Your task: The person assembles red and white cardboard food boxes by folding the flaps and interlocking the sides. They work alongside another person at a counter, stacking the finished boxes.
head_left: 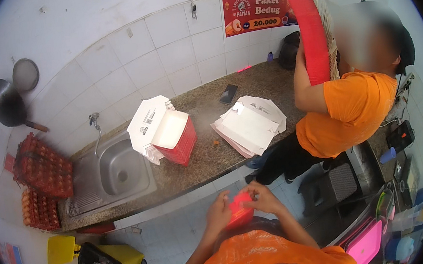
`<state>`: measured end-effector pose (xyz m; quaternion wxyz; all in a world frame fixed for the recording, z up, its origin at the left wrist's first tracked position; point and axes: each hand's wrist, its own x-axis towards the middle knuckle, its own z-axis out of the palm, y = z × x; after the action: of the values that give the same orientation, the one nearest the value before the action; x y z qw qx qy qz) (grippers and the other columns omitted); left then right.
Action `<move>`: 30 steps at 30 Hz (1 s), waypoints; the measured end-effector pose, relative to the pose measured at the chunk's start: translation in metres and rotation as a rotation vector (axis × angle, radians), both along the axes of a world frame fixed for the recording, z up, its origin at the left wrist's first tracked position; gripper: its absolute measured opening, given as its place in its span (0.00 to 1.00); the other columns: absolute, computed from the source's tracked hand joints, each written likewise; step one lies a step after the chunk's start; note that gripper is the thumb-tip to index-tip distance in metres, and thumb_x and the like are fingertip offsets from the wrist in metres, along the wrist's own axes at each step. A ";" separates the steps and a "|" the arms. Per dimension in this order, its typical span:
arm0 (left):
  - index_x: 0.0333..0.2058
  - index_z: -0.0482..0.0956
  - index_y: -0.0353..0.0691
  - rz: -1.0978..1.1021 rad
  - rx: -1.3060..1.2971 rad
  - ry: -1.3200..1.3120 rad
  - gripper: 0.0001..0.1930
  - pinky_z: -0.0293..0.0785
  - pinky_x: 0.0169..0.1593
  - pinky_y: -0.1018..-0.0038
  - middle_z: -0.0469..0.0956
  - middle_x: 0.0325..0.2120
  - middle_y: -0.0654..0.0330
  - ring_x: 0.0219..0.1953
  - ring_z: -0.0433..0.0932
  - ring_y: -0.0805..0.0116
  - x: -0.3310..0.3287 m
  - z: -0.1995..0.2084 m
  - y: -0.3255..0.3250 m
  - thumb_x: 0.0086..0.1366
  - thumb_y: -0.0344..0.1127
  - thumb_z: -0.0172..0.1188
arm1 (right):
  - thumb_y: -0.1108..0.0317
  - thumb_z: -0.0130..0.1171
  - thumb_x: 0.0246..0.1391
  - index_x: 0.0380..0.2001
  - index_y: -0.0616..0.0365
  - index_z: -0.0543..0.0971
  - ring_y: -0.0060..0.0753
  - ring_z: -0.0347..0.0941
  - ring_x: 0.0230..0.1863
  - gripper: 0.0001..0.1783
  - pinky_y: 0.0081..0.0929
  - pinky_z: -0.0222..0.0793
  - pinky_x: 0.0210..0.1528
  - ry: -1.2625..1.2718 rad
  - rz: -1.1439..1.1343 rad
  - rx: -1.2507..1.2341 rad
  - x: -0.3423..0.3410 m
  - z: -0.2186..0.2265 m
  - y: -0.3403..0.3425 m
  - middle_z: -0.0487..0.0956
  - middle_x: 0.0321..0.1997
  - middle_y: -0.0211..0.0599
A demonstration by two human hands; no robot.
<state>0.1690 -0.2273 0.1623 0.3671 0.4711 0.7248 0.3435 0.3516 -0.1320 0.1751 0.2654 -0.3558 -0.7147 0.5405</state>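
So from my end I've got a red box (240,210) up near the orange shirt (255,256), apart from the table (206,155); my right hand (265,198) pinches its upper right edge; my left hand (218,212) curls at its left side, can't tell if it's pinching; stacked boxes (180,141) and flat cardboard (250,128) sit on the table.
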 end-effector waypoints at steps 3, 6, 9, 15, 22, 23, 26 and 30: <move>0.60 0.72 0.42 -0.008 0.238 0.001 0.18 0.75 0.51 0.60 0.82 0.44 0.41 0.47 0.82 0.43 0.003 0.005 0.010 0.78 0.40 0.43 | 0.63 0.75 0.49 0.43 0.54 0.86 0.23 0.65 0.31 0.17 0.23 0.63 0.34 0.009 -0.026 0.105 -0.004 -0.008 -0.002 0.70 0.31 0.29; 0.62 0.69 0.42 -0.049 0.048 0.001 0.19 0.75 0.48 0.64 0.82 0.40 0.43 0.42 0.83 0.48 -0.001 0.027 0.013 0.78 0.41 0.44 | 0.58 0.77 0.46 0.43 0.56 0.85 0.29 0.69 0.33 0.22 0.27 0.66 0.37 -0.022 0.094 0.089 0.002 -0.001 0.004 0.73 0.33 0.33; 0.64 0.67 0.41 -0.003 0.316 0.022 0.21 0.74 0.43 0.69 0.81 0.33 0.48 0.34 0.80 0.57 -0.004 -0.005 0.019 0.78 0.43 0.46 | 0.52 0.81 0.39 0.46 0.57 0.83 0.36 0.72 0.40 0.32 0.32 0.69 0.42 -0.121 0.132 0.529 -0.012 0.050 -0.009 0.77 0.37 0.34; 0.73 0.51 0.44 -0.123 0.008 -0.534 0.34 0.75 0.52 0.67 0.82 0.44 0.45 0.45 0.84 0.58 -0.047 0.057 0.007 0.76 0.47 0.53 | 0.47 0.82 0.34 0.47 0.57 0.82 0.43 0.76 0.44 0.38 0.40 0.72 0.50 -0.201 -0.039 0.625 -0.004 0.052 -0.002 0.80 0.46 0.38; 0.75 0.40 0.43 -0.130 0.227 -1.258 0.53 0.69 0.65 0.62 0.75 0.58 0.43 0.61 0.74 0.58 -0.080 0.010 0.001 0.64 0.43 0.70 | 0.65 0.81 0.41 0.47 0.61 0.83 0.19 0.75 0.43 0.28 0.21 0.72 0.45 0.164 -0.487 0.045 0.030 -0.013 0.031 0.82 0.40 0.28; 0.75 0.40 0.43 -0.112 0.261 -1.209 0.52 0.68 0.65 0.64 0.75 0.58 0.44 0.63 0.72 0.61 -0.073 0.008 0.000 0.64 0.40 0.70 | 0.62 0.76 0.51 0.47 0.64 0.82 0.20 0.76 0.42 0.24 0.22 0.72 0.46 0.279 -0.474 -0.062 0.032 -0.020 0.032 0.83 0.44 0.29; 0.72 0.52 0.42 -0.110 0.209 -1.031 0.44 0.69 0.64 0.68 0.76 0.57 0.49 0.62 0.73 0.65 -0.056 0.004 -0.003 0.63 0.35 0.70 | 0.58 0.68 0.61 0.49 0.64 0.81 0.21 0.77 0.42 0.22 0.22 0.71 0.48 0.393 -0.601 -0.258 0.038 -0.029 0.039 0.84 0.43 0.30; 0.60 0.74 0.39 -0.320 0.146 -0.623 0.26 0.72 0.60 0.70 0.80 0.53 0.59 0.57 0.76 0.71 -0.044 0.016 -0.004 0.64 0.33 0.69 | 0.55 0.62 0.66 0.51 0.64 0.80 0.22 0.77 0.45 0.23 0.23 0.71 0.51 0.404 -0.641 -0.296 0.020 -0.027 0.029 0.83 0.46 0.32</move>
<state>0.1246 -0.2312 0.1783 0.5850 0.4765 0.4687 0.4595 0.3718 -0.1030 0.1476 0.5015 -0.4816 -0.4153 0.5866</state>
